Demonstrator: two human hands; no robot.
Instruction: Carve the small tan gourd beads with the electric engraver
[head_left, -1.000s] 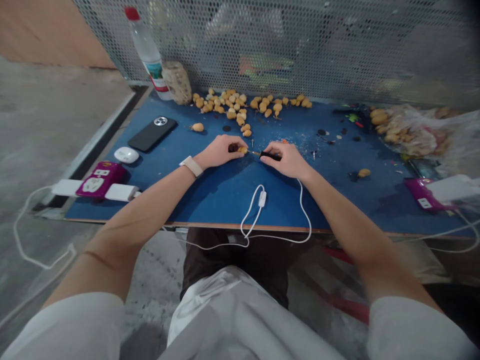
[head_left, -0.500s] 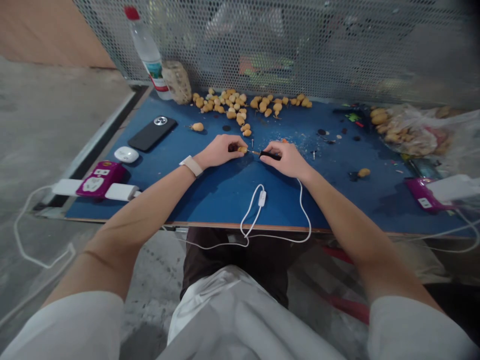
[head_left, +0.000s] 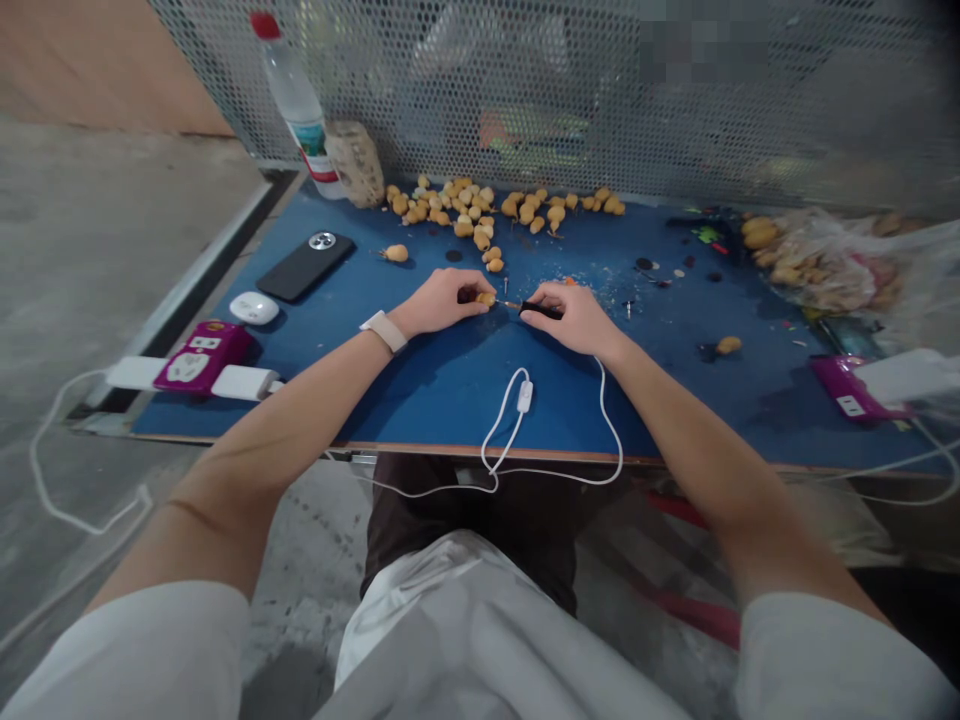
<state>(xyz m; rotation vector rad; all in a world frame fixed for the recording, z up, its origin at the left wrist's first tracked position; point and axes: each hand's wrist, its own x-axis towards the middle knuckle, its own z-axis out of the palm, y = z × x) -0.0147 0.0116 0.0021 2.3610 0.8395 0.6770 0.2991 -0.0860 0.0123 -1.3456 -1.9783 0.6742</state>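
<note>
My left hand (head_left: 459, 298) is closed on a small gourd (head_left: 487, 299), pinched between thumb and fingers; most of it is hidden. My right hand (head_left: 571, 315) grips a black-handled electric pen tool (head_left: 541, 311). Its thin metal tip points left and reaches to the gourd's right end; I cannot tell if it touches. A white cord (head_left: 611, 430) comes from under my right hand, and an inline switch (head_left: 525, 396) sits on it near the table's front. Several tan gourds (head_left: 465, 205) lie in a heap behind my hands. Pale shavings (head_left: 600, 283) are scattered beyond my right hand.
On the left are a phone (head_left: 306, 267), a white earbud case (head_left: 253, 308), a purple power strip (head_left: 202, 357), a bottle (head_left: 304, 125) and a jar (head_left: 355, 165). A plastic bag of gourds (head_left: 832, 262) and another purple strip (head_left: 847, 390) lie right. Perforated mesh (head_left: 600, 110) stands behind.
Both hands keep nearly the same place and grip. The gourd and the tool tip differ only very slightly.
</note>
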